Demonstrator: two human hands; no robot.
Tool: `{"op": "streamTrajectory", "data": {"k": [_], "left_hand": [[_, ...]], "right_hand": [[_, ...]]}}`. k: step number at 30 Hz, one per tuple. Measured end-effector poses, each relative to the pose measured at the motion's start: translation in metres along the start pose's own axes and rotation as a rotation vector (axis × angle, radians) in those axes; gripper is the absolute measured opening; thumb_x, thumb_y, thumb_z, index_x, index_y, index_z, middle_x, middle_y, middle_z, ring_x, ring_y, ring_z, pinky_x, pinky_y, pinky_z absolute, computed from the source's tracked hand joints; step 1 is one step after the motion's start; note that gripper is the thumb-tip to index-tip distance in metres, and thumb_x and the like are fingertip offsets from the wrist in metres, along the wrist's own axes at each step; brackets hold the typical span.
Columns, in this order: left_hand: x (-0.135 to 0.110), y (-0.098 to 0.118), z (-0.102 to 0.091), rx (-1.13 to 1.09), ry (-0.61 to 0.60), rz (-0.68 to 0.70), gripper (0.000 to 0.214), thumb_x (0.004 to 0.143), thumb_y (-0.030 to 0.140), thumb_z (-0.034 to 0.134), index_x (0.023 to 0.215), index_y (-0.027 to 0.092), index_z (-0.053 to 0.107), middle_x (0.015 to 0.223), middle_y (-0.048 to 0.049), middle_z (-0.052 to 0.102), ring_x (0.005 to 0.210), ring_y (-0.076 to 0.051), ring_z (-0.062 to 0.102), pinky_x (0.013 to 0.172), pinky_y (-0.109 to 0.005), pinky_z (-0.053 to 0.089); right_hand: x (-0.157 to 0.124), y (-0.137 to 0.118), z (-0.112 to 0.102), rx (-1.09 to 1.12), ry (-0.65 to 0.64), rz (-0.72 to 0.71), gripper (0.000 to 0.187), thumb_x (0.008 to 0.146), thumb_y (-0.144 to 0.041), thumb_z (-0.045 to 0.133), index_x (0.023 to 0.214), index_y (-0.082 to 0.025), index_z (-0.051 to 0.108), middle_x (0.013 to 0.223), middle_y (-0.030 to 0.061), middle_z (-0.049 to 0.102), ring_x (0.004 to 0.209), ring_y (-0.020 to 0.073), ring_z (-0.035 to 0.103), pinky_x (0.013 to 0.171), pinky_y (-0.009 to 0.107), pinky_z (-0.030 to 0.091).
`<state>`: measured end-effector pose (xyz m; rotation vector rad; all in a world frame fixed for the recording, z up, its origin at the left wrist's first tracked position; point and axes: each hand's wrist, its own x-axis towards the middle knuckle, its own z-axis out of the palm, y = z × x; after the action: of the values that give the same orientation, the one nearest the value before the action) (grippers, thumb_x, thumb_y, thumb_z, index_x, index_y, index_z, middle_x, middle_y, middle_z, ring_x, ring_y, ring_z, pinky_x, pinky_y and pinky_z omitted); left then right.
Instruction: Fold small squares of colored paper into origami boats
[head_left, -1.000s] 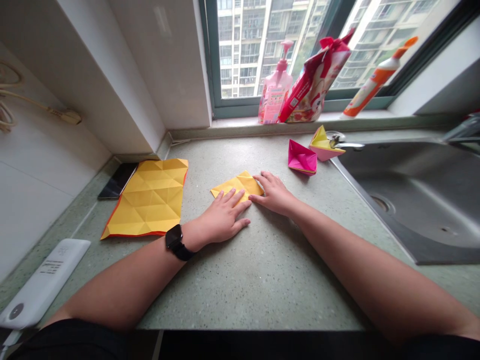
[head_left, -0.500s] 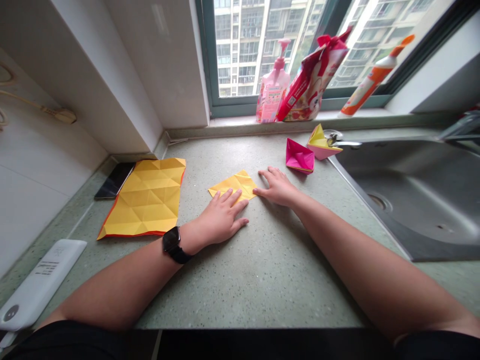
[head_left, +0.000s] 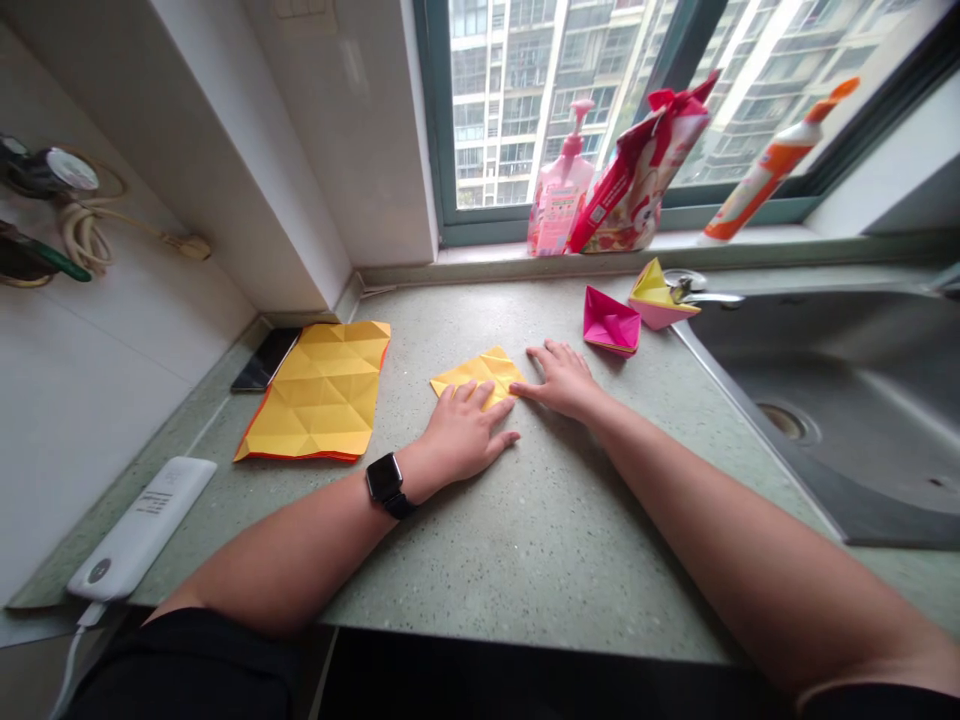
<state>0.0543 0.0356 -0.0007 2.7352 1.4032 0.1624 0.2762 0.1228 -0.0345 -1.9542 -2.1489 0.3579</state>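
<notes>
A small folded piece of yellow paper (head_left: 491, 366) lies flat on the speckled green counter (head_left: 517, 560). My left hand (head_left: 465, 435), with a black watch on its wrist, rests palm down over the paper's near edge, fingers spread. At the paper's right corner, the thumb of my right hand (head_left: 562, 380) touches down while its other fingers stretch out flat on the counter. Just beyond my right hand sit a magenta folded paper boat (head_left: 611, 322) and a yellow and pink folded paper boat (head_left: 664, 297).
Creased yellow sheets with red undersides (head_left: 322, 390) lie at left, partly over a dark phone (head_left: 266, 358). A white power bank (head_left: 142, 525) with a cable is nearer me. A steel sink (head_left: 840, 400) is at right. A pink pump bottle (head_left: 559, 205) stands on the sill.
The camera view has shifted, so everything sits slightly further right in the picture. Both hands keep nearly the same places on the yellow paper.
</notes>
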Motion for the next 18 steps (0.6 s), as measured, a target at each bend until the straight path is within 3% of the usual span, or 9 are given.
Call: {"op": "streamTrajectory", "data": {"k": [7, 11, 18], "left_hand": [[-0.012, -0.004, -0.010, 0.028, 0.011, 0.005, 0.038, 0.110, 0.047, 0.058, 0.134, 0.020, 0.071, 0.153, -0.0151, 0.063, 0.140, -0.034, 0.058, 0.121, -0.052, 0.048], [-0.031, -0.015, -0.016, 0.063, 0.010, 0.026, 0.033, 0.112, 0.039, 0.055, 0.125, 0.018, 0.075, 0.158, -0.0150, 0.060, 0.149, -0.036, 0.051, 0.126, -0.055, 0.043], [-0.066, -0.035, -0.020, -0.044, 0.002, -0.003, 0.031, 0.111, 0.036, 0.053, 0.127, 0.023, 0.076, 0.159, -0.0127, 0.061, 0.151, -0.037, 0.051, 0.125, -0.059, 0.044]], "right_hand": [[-0.004, -0.006, -0.004, 0.002, -0.003, -0.001, 0.092, 0.087, -0.072, 0.075, 0.162, -0.023, 0.053, 0.178, 0.0185, 0.037, 0.166, 0.0417, 0.029, 0.133, 0.056, 0.026], [-0.004, -0.006, -0.004, 0.008, -0.011, -0.007, 0.091, 0.087, -0.071, 0.076, 0.160, -0.021, 0.055, 0.178, 0.0198, 0.036, 0.166, 0.0430, 0.028, 0.133, 0.057, 0.025], [-0.002, -0.004, 0.001, 0.011, 0.010, -0.016, 0.090, 0.086, -0.072, 0.076, 0.159, -0.023, 0.056, 0.177, 0.0194, 0.039, 0.165, 0.0437, 0.029, 0.131, 0.059, 0.026]]}}
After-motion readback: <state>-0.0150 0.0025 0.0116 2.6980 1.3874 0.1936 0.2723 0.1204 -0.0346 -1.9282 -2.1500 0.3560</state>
